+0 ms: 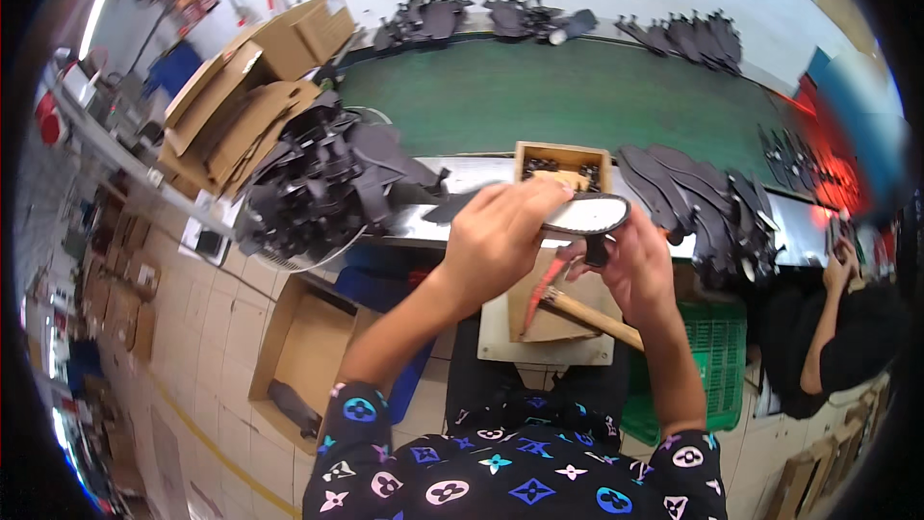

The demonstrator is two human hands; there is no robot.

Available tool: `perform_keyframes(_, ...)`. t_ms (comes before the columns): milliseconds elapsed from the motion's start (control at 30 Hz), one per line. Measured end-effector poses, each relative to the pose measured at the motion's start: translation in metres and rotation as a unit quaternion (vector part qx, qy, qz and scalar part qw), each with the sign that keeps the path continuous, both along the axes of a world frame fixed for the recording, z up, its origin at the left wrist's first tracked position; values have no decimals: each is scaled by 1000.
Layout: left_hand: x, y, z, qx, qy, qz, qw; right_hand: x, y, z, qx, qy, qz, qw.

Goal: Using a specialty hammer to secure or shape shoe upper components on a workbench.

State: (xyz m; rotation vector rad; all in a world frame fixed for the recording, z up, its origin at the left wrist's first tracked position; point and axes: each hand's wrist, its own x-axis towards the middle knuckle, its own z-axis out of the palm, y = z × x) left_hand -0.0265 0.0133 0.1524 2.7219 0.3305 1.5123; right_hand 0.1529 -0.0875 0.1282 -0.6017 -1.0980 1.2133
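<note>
A dark sandal sole [589, 213] with a pale patch on its upper face is held up in front of me. My left hand [500, 239] wraps round its middle, with the toe or strap end poking out to the left. My right hand [635, 265] grips its rounded end from the right, where a dark strap piece hangs below. Under my hands, a hammer with a wooden handle [589, 316] and a reddish head lies across a brown board [525, 308] on a pale block. Just beyond stands a wooden box [563, 147] with small dark parts.
A wire basket [332, 255] heaped with dark sandal pieces stands to the left, near cardboard boxes [322, 29]. Dark soles [664, 183] lie right of the wooden box. Behind runs a green conveyor belt [577, 87]. A green crate [717, 347] and a co-worker's hand [840, 265] are at right.
</note>
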Motion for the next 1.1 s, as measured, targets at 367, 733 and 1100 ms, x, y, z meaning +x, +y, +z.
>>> perform_keyframes(367, 20, -45, -137, -580, -168, -95, 792, 45, -140, -167, -241, -604, -340, 680)
perform_keyframes(733, 106, 92, -135, -163, 115, 92, 976, 54, -241, -185, -272, -156, -506, 803)
perform_keyframes(1100, 120, 171, -146, -333, 323, -9, 886, 54, -151, -132, -209, -284, -426, 833)
